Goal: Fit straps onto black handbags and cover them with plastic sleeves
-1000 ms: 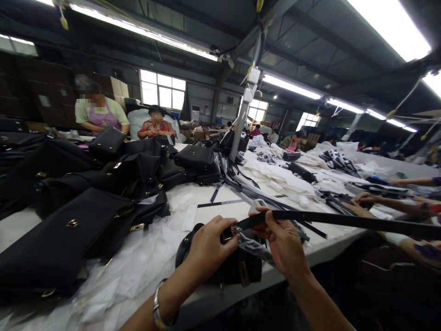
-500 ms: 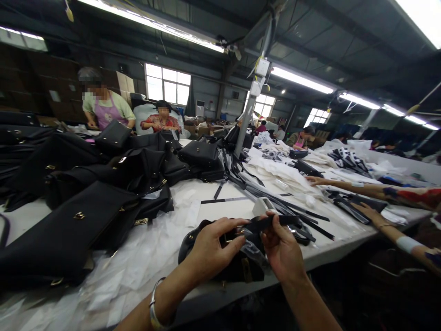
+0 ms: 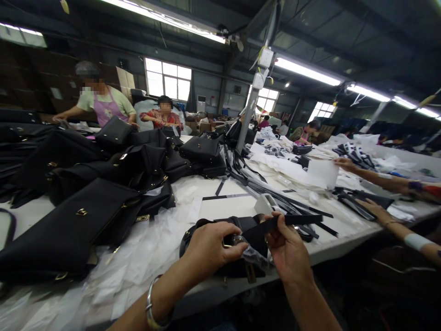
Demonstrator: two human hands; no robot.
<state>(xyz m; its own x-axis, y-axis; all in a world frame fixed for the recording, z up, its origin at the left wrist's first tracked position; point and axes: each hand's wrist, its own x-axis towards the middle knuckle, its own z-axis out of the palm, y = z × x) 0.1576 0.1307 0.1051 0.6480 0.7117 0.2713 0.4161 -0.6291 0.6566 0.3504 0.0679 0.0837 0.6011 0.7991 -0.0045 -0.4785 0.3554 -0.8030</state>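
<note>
A small black handbag (image 3: 206, 269) lies at the near edge of the white table (image 3: 227, 207). My left hand (image 3: 210, 250) is closed on its gold metal clasp (image 3: 231, 240) at the bag's top. My right hand (image 3: 287, 250) pinches a black strap (image 3: 296, 219) that runs from the clasp out to the right. A crumpled clear plastic wrap (image 3: 257, 255) sits between my hands. A silver bangle (image 3: 151, 308) circles my left wrist.
Several black handbags (image 3: 86, 202) are heaped at the left. White wrapping sheets (image 3: 138, 266) cover the near table. Loose black straps (image 3: 272, 193) and a white tape dispenser (image 3: 265, 203) lie ahead. A co-worker's arms (image 3: 389, 184) reach in from the right, holding white paper. Other people work behind.
The long strap stretched far to the right a second ago now ends short beside my right hand. The co-worker's hand has lifted a white sheet. The camera has tilted slightly.
</note>
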